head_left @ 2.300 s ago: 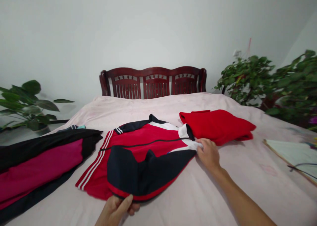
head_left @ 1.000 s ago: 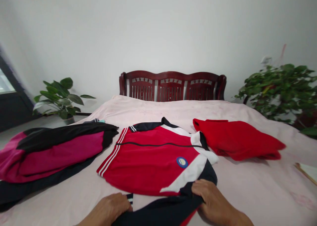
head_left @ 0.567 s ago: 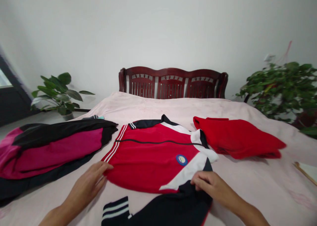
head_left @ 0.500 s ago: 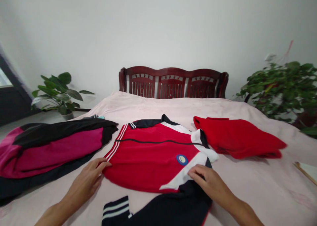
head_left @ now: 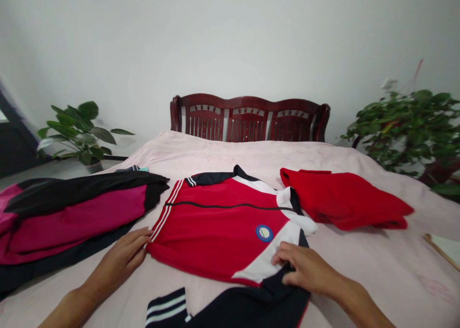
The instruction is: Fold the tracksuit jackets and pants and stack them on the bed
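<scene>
Jacket lies front up on the bed, between the dark clothes and the red cloth. Left hand pinches the near hem corner; right hand curls on the near shoulder, but whether it grips fabric cannot be told. Step in hand, by judgement: straightening the near side. Near sleeve slants from the shoulder, cuff apart from the hem. Next move probably calls for firm hold at both points, even tension.

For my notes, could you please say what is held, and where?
The jacket, seemingly pinched: left hand at the near hem corner, right hand at the upper near sleeve.
</scene>
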A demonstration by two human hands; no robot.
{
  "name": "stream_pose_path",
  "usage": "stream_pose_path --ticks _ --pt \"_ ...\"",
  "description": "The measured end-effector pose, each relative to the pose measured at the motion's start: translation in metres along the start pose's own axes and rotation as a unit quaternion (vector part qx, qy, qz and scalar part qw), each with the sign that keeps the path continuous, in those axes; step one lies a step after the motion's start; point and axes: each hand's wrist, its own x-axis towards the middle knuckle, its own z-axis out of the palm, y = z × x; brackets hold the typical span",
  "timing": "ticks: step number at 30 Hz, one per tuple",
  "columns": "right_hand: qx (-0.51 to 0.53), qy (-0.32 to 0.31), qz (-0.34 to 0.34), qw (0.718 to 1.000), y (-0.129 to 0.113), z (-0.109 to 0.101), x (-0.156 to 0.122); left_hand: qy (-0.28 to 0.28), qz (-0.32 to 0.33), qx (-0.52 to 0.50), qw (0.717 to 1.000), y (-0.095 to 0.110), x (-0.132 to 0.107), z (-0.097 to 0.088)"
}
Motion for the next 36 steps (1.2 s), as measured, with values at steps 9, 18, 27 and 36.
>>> stream_pose_path --ticks 9,18,27,36 --pt "-0.123 0.055 -0.099 0.986 -0.012 0.018 -0.002 -0.098 0.219 0.275 0.931 -0.022 0.007 -0.009" --pt "-0.028 0.15 -0.041 0.987 0.004 0.009 0.018 -0.042 -0.063 0.012 0.997 0.017 0.032 0.011" --pt "-0.064 0.176 0.062 0.98 0.035 0.015 0.076 0.061 -0.103 0.143 0.982 0.009 0.086 0.047" --pt "-0.199 0.214 0.012 0.956 0.044 0.022 0.07 -0.049 -0.071 0.49 0.867 0.025 0.087 0.054"
